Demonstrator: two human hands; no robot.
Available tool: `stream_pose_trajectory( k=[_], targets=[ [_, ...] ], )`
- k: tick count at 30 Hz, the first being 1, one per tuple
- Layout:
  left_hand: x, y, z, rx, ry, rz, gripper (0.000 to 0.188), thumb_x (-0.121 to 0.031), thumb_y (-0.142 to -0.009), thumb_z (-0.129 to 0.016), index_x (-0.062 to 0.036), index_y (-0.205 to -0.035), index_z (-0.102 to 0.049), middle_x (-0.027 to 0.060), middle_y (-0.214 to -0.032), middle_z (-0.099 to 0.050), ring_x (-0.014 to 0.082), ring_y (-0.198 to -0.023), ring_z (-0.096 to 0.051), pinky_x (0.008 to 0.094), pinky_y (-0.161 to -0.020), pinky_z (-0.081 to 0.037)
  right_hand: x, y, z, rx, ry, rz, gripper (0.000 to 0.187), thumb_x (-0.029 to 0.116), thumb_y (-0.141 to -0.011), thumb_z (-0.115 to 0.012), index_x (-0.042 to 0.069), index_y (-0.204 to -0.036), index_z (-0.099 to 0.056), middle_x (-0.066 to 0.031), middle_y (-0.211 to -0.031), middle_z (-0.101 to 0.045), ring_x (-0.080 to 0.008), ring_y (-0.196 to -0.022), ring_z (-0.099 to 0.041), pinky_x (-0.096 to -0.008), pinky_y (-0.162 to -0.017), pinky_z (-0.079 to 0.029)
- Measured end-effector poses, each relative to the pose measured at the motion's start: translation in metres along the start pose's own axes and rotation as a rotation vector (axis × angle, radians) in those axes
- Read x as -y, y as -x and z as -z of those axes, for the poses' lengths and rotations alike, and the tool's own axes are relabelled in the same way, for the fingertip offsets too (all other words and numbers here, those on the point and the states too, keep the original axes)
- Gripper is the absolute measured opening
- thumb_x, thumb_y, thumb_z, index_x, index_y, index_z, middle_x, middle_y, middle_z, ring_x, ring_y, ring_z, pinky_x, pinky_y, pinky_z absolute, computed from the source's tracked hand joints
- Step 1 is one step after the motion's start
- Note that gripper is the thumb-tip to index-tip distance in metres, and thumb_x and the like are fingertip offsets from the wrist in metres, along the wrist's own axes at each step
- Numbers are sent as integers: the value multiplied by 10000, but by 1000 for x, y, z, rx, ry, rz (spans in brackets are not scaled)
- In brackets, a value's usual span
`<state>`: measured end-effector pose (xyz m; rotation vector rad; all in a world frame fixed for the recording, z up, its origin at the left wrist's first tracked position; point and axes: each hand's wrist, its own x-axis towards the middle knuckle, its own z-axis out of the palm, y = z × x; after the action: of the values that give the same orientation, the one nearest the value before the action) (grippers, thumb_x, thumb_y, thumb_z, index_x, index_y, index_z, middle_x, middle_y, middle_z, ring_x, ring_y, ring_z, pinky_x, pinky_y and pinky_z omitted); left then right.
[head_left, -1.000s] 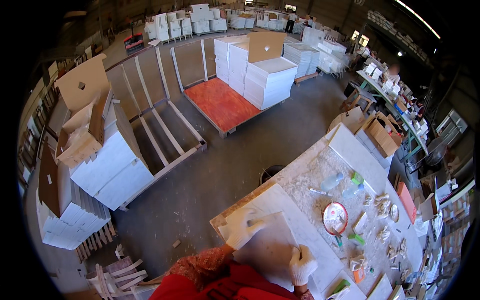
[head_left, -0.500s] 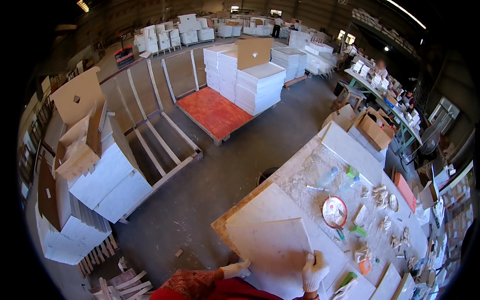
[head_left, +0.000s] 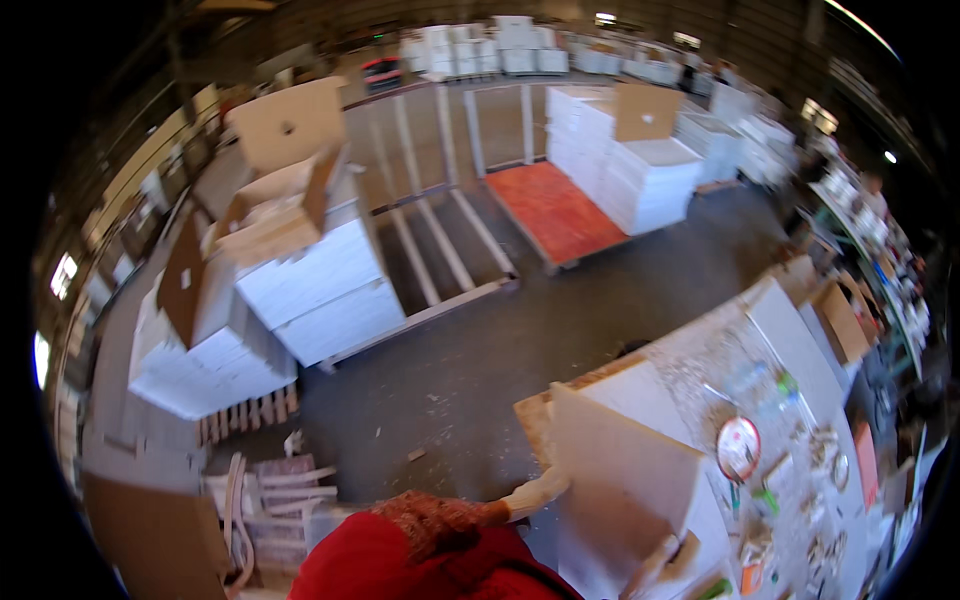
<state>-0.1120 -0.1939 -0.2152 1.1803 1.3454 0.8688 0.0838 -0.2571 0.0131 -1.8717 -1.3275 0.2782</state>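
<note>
A white rectangular stone-like slab (head_left: 622,480) stands tilted up at the near corner of the worktable. My left hand (head_left: 540,492), in a pale knit glove, grips its left edge, the fingertips partly hidden. On the slab's near right side is my right hand (head_left: 664,562), gloved too and smeared by motion, its fingers closed about the edge. Beneath lies another white slab (head_left: 640,400) on the table. A red-rimmed bowl (head_left: 738,448) with a tool in it sits to the right of the raised slab.
The dusty worktable (head_left: 690,350) also bears bottles, gloves and green blocks. Stacks of white slabs (head_left: 325,300) with an open carton (head_left: 275,205) stand at left. Beyond are an orange-red pallet board (head_left: 555,210), a slatted frame (head_left: 445,250) and wood scraps (head_left: 270,510) on the near floor.
The slab has gone from lying nearly flat to tilted upright, with both hands on it. My view has swung left, so the surroundings sit further right.
</note>
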Motion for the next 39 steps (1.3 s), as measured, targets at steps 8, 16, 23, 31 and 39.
stream_pose_trajectory(
  k=[8,16,23,31,39],
  targets=[
    [-60,-35,3,-70,358,19,236,-311,-1030,-533,-92,-1058,-615,-49,-865,-557,48,-807,-492,224,-729,-426,-93,13,4,-476,-227,-125,451,319,-1018,-542,-27,-1300,-608,-213,-1282,-623,-312,-1180,-569,-415,-1020,-430],
    [-258,-52,-15,211,-19,-436,276,-329,-924,-652,-88,-794,-618,64,-683,-596,166,-643,-582,339,-628,-463,-181,12,14,-986,713,-400,490,396,-939,-633,109,-1336,-615,-115,-1189,-691,-285,-1049,-658,-407,-940,-498],
    [-298,-91,-69,320,-536,-991,455,-510,-787,-747,-92,-660,-621,148,-595,-604,389,-582,-611,490,-535,-443,-208,78,-101,-564,-147,-807,597,485,-930,-579,87,-1374,-559,-126,-1266,-632,-302,-1117,-618,-428,-968,-486],
    [-160,-204,-176,838,-959,-901,544,-670,-762,-694,-127,-724,-699,158,-639,-654,381,-563,-631,495,-496,-439,-214,120,-230,-255,-760,-1476,725,588,-918,-518,63,-1418,-495,-139,-1355,-564,-321,-1195,-571,-451,-1000,-472],
    [-14,-320,-262,1207,-872,-840,635,-577,-875,-663,55,-834,-704,288,-752,-653,389,-653,-567,524,-664,-446,-211,138,-266,-598,-1258,-1653,856,690,-907,-456,39,-1462,-431,-151,-1443,-496,-340,-1272,-525,-475,-1032,-458]
  ],
)
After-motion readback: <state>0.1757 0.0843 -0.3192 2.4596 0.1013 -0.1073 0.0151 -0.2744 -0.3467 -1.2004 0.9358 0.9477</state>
